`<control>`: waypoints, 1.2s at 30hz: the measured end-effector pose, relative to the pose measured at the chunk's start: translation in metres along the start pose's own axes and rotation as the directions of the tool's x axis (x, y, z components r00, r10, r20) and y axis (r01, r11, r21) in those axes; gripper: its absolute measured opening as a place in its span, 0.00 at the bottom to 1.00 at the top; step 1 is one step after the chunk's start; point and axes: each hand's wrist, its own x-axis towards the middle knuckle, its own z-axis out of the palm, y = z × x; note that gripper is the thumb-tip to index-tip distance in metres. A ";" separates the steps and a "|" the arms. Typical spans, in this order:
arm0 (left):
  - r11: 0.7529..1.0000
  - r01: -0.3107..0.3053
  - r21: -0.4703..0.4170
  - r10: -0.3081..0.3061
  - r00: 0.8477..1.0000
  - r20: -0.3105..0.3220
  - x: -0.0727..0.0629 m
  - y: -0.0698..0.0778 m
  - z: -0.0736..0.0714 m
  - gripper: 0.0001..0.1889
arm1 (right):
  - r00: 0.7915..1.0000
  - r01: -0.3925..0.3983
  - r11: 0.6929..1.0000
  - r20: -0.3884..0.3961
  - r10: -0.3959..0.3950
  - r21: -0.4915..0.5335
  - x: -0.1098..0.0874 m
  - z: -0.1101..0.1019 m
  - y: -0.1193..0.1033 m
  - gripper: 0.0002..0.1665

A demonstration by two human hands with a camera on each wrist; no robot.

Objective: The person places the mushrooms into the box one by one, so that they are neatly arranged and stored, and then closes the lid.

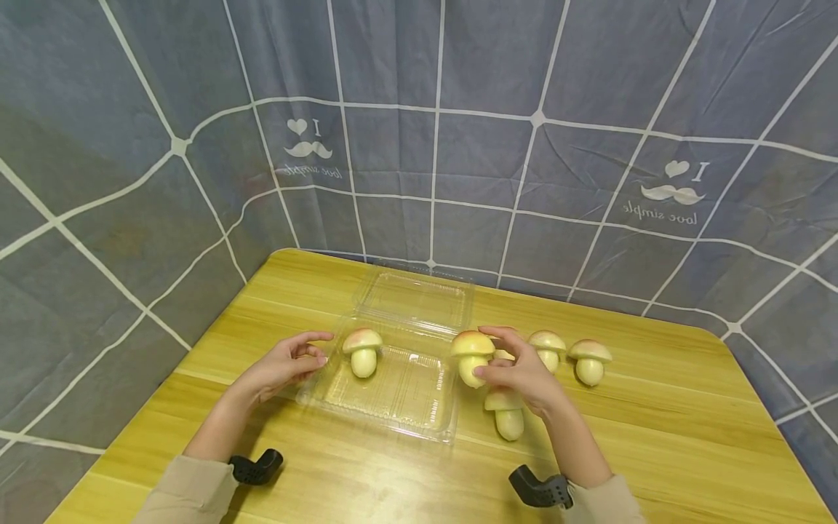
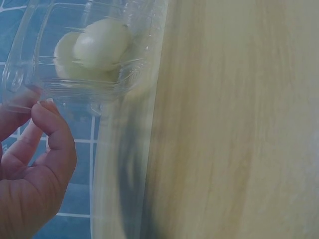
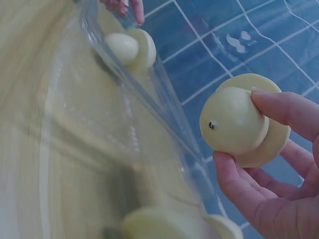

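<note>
One mushroom (image 1: pixel 473 356) is being pinched by the right hand (image 1: pixel 524 375), its thumb pressing on the pale stem and its fingers curling round the far side. It is hovering cap upward just beside the right rim of a clear plastic tray (image 1: pixel 380 426), so it is lying between that rim and the right palm. The left hand (image 1: pixel 275 371) is pinching the tray's left rim between thumb and fingertips.

A second mushroom, the boxed one (image 1: pixel 364 353), is resting inside the tray near the left rim, close to the left hand's fingertips and well apart from the right hand. The tray is sitting toward the left edge of the bench (image 1: pixel 687 415), and its clear lid (image 1: pixel 419 298) is lying open toward the far edge.

Four more mushrooms are lying around the right hand. The nearest one (image 1: pixel 508 422) is resting just below it, toward the bench's near edge; the half-hidden one (image 1: pixel 503 354) is showing behind its fingers. The remaining pair, a middle one (image 1: pixel 548 356) and an outermost one (image 1: pixel 591 364), is lying beyond it toward the right edge. A grey gridded curtain (image 1: pixel 484 160) is hanging behind the far edge.
</note>
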 end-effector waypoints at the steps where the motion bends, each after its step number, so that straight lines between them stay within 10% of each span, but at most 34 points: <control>1: 1.000 -0.001 0.000 0.001 1.000 -0.001 0.000 0.000 0.000 0.28 | 1.000 -0.001 1.000 0.000 0.001 -0.003 0.002 0.003 0.000 0.43; 36: 1.000 0.002 0.009 -0.002 1.000 0.002 -0.003 0.003 0.001 0.28 | 0.997 -0.028 0.997 0.076 0.033 -0.067 0.048 0.074 0.012 0.40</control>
